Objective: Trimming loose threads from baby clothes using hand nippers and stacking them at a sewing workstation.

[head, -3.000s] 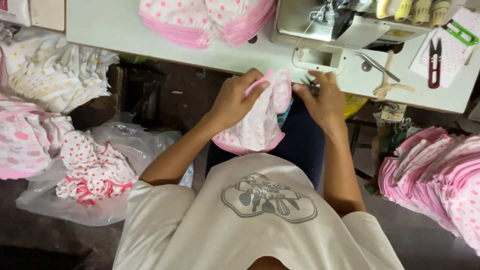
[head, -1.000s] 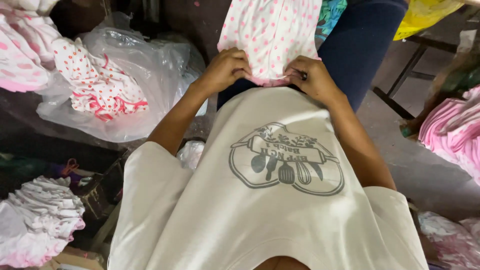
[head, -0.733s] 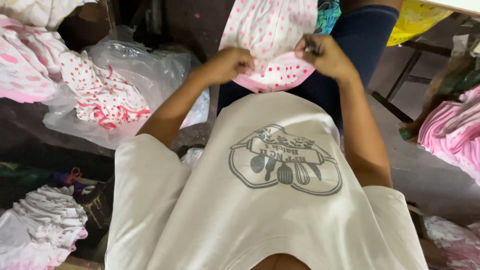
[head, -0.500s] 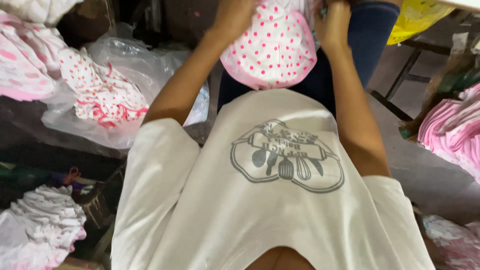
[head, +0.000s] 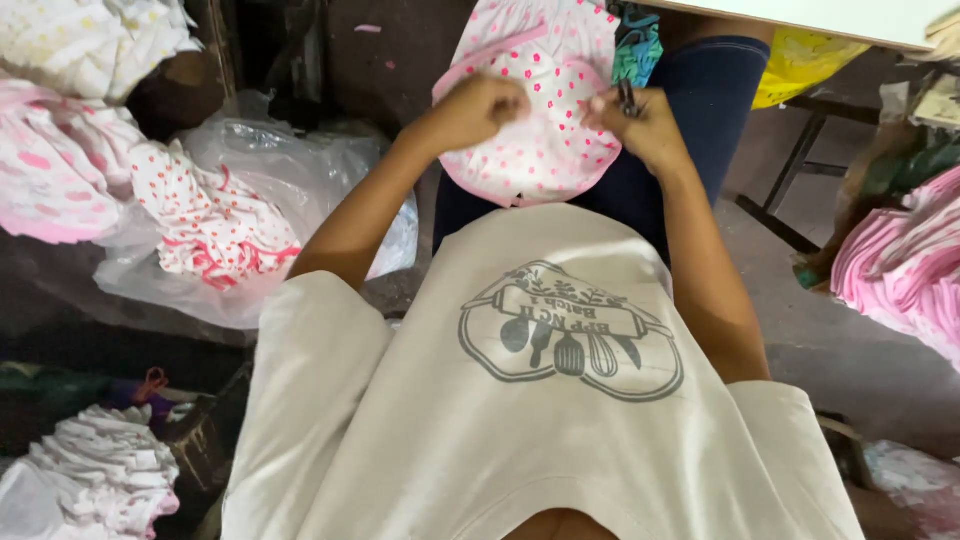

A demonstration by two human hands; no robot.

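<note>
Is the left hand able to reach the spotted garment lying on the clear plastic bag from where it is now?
Probably yes. The left hand grips the pink dotted garment, so it must let go first; nothing stands between it and the spotted garment on the plastic bag.

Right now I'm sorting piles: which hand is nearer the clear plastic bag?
Left. The left hand grips the dotted garment on the plastic bag side; the right hand is farther off.

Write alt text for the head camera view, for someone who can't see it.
Seen from above, both hands, left and right, hold a pink-dotted garment over the lap, the right hand also gripping a small dark tool. More garments lie on a plastic bag at left.
</note>
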